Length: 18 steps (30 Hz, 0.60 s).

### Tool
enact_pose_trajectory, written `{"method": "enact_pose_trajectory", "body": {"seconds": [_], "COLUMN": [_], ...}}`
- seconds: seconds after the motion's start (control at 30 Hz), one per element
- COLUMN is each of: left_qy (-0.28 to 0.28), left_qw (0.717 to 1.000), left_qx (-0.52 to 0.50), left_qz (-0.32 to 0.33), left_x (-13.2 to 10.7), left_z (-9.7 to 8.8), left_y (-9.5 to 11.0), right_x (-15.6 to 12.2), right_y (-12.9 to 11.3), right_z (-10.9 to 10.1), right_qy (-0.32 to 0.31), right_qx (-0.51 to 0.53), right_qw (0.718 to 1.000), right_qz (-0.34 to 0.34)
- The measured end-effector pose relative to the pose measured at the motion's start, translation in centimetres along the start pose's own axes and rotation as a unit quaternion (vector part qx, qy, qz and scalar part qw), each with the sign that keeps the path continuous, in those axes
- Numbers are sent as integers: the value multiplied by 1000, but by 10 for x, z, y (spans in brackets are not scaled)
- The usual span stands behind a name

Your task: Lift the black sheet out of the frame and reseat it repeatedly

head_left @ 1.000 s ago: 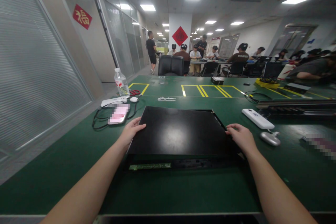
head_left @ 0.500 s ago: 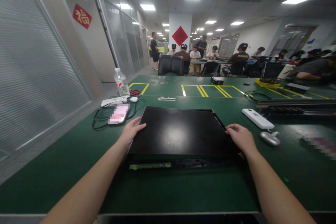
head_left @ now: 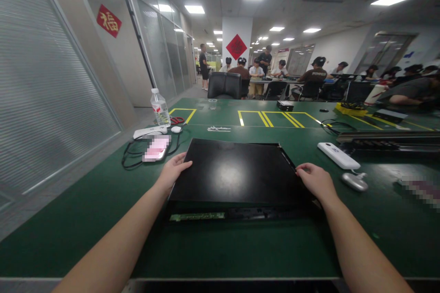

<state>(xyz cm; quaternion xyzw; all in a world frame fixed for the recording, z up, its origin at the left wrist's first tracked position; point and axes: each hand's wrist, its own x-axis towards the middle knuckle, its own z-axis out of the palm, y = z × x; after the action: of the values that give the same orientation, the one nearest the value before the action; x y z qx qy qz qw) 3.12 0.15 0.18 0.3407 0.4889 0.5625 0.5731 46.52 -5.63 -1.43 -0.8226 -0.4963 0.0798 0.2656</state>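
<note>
A flat black screen panel (head_left: 233, 171) with a glossy face lies tilted in front of me, its near edge raised. My left hand (head_left: 173, 171) grips its left edge, thumb on top and fingers at the side and below. At the right, my right hand (head_left: 315, 178) pinches the edge of the panel or its frame; which of the two I cannot tell. Below the near edge a green circuit board strip (head_left: 197, 216) shows on a dark frame (head_left: 261, 213). What lies beneath the panel is hidden.
Left on the green table (head_left: 85, 219) are a water bottle (head_left: 160, 110), a phone (head_left: 156, 148), cables and red-handled scissors (head_left: 177, 120). To the right lie a white power bank (head_left: 338, 155), a silver mouse-like object (head_left: 354, 181) and long black frames (head_left: 388, 142). People sit farther back.
Both hands keep their hold on the panel, which stays in place. The view has shifted very slightly.
</note>
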Motion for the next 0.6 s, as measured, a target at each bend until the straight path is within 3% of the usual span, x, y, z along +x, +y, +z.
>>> {"method": "enact_pose_trajectory", "body": {"seconds": [0.6], "left_qy": [28], "left_qw": [999], "left_qx": [36], "left_qz": [12], "left_x": [5], "left_z": [-3], "left_y": [-2], "right_x": [3], "right_y": [3], "right_z": [2], "right_qy": [-1], "right_qx": [11], "right_qw": [1000], "right_qz": [9]}}
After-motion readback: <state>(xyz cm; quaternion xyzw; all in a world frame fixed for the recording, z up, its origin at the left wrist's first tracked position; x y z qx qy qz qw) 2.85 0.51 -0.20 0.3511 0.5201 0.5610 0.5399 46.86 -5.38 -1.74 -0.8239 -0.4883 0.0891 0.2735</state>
